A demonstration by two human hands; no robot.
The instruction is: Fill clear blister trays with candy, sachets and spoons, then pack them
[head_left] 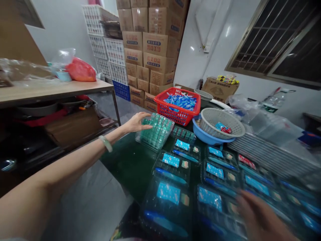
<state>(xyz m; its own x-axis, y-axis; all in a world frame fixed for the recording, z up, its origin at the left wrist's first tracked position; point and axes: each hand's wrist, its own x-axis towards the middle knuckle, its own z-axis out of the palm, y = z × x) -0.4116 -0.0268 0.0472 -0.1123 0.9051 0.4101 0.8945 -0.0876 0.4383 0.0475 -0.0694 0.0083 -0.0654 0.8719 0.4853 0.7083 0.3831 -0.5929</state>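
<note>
My left hand (137, 122), with a pale bangle (105, 144) on its wrist, is at the upper left edge of a clear plastic tray (156, 132) filled with green pieces. Its thumb and fingers are apart over that edge. My right hand (262, 216) is smeared by motion at the lower right, above clear plastic packs. What it holds, if anything, cannot be made out. Each nearby pack (170, 167) contains a blue dotted packet (171, 160), a small pale square (185, 164) and a blue pen-like item (170, 175).
Behind the packs stands a red basket (173, 112) of blue wrapped items. A grey colander (223, 122) sits in a blue basin (213, 136). Clear plastic containers (273, 124) stand at the right. Cartons (157, 43) and white crates (116, 60) are stacked behind; a wooden table (102, 86) is left.
</note>
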